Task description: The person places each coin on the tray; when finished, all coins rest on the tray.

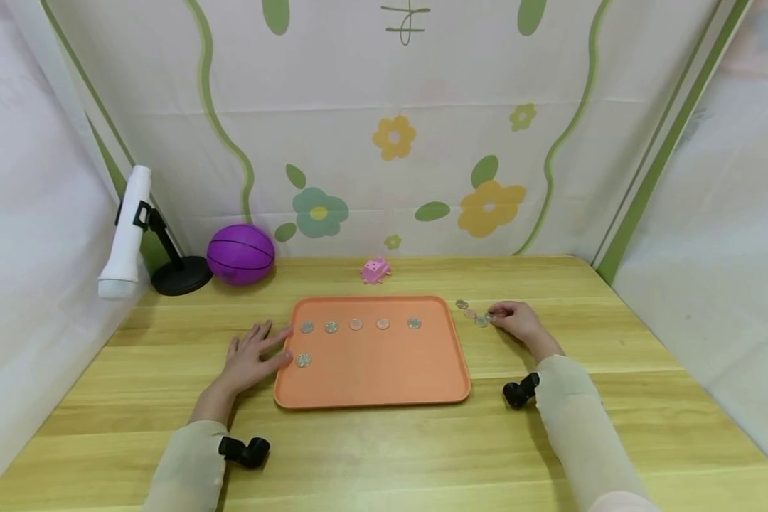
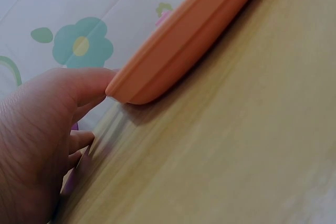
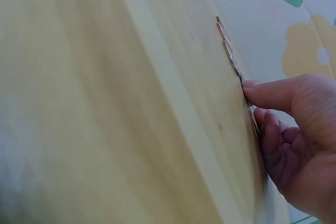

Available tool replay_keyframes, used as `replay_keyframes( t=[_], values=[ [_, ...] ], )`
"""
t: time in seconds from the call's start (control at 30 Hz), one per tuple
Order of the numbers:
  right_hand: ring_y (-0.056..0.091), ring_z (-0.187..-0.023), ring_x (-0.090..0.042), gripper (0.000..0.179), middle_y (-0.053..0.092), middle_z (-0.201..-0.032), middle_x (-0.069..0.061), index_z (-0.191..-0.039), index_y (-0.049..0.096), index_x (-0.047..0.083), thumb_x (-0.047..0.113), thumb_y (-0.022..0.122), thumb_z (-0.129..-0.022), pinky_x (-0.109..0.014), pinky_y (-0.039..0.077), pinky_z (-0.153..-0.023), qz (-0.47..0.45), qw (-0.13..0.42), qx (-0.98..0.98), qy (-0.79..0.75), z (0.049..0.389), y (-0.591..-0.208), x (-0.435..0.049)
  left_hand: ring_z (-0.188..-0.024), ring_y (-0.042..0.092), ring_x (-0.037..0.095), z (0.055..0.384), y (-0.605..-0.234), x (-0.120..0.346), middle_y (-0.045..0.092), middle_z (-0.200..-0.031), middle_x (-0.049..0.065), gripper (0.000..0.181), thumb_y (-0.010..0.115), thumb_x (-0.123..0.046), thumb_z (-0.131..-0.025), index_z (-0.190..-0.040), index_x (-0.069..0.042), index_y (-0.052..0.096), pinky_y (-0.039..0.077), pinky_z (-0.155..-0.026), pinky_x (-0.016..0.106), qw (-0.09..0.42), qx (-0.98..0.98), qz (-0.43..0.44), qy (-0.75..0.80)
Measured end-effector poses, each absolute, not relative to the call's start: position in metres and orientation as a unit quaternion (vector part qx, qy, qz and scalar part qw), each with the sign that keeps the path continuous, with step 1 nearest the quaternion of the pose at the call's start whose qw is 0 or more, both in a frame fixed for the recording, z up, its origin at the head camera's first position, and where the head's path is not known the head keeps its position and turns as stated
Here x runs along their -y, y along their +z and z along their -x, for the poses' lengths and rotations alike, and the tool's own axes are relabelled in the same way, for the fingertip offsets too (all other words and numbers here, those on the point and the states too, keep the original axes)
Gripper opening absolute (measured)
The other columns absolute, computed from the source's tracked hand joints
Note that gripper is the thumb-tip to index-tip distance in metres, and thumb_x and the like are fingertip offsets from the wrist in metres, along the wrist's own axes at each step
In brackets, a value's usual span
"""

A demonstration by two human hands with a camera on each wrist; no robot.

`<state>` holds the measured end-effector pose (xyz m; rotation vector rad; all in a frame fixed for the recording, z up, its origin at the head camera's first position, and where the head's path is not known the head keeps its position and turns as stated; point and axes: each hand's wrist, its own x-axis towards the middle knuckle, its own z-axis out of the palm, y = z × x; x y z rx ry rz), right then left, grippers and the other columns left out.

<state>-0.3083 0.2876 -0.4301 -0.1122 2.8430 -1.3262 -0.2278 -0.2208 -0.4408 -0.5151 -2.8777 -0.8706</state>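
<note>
Off the tray's (image 1: 377, 377) two o'clock, the right hand (image 1: 520, 324) pinches a coin (image 1: 488, 316), seemingly collecting; lifting likely next. The left hand (image 1: 249, 361) spreads at nine.

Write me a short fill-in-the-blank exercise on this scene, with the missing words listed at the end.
1. The tray holds ____ coins in all.
2. The left hand touches the tray's ____ edge.
3. The right hand is at loose coins lying on the ____.
4. The ball beside the microphone stand is ____.

Missing words: six; left; table; purple.
</note>
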Motion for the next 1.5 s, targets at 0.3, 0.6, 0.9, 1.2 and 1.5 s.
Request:
replay_keyframes(
  t=[0.3,0.6,0.9,1.2,1.5],
  values=[
    [0.044,-0.075,-0.023,0.021,0.050,-0.084,-0.012,-0.097,0.053,-0.006,0.009,0.055,-0.083,-0.033,0.038,-0.065,0.031,0.024,-0.926,-0.376,0.306,-0.426,-0.284,-0.124,0.008,0.041,0.227,-0.442,0.221,0.019,-0.136,0.024,0.054,0.053,-0.039,-0.082,-0.130,-0.015,0.043,-0.003,-0.090,0.060,0.048,0.942,0.169,-0.286],
    [0.046,-0.077,-0.025,0.019,0.050,-0.084,-0.015,-0.093,0.050,-0.009,0.004,0.057,-0.080,-0.034,0.039,-0.067,0.033,0.000,-0.926,-0.377,0.303,-0.429,-0.282,-0.125,0.007,0.040,0.228,-0.442,0.221,0.018,-0.137,0.023,0.054,0.053,-0.040,-0.082,-0.130,-0.017,0.042,-0.004,-0.091,0.059,0.042,0.943,0.165,-0.287],
    [0.042,-0.067,-0.017,0.018,0.047,-0.074,-0.008,-0.092,0.049,-0.006,0.002,0.059,-0.079,-0.027,0.037,-0.058,0.039,-0.009,-0.908,-0.417,0.301,-0.427,-0.284,-0.124,0.008,0.041,0.227,-0.442,0.221,0.019,-0.137,0.024,0.055,0.053,-0.040,-0.082,-0.130,-0.016,0.043,-0.004,-0.091,0.060,0.047,0.943,0.166,-0.285],
    [0.046,-0.058,-0.015,0.028,0.057,-0.078,-0.010,-0.104,0.047,-0.008,0.007,0.057,-0.082,-0.026,0.039,-0.050,0.032,0.066,-0.849,-0.523,0.298,-0.413,-0.267,-0.124,0.008,0.041,0.226,-0.440,0.221,0.020,-0.136,0.025,0.055,0.053,-0.041,-0.082,-0.130,-0.015,0.043,-0.003,-0.091,0.060,0.051,0.941,0.165,-0.289],
    [0.049,-0.066,-0.021,0.031,0.058,-0.094,-0.020,-0.108,0.051,-0.002,0.014,0.059,-0.083,-0.035,0.038,-0.058,0.070,0.096,-0.808,-0.578,0.296,-0.391,-0.208,-0.124,0.008,0.041,0.227,-0.439,0.221,0.019,-0.137,0.024,0.055,0.053,-0.040,-0.082,-0.130,-0.015,0.042,-0.003,-0.091,0.060,0.044,0.943,0.164,-0.286]
  ],
)
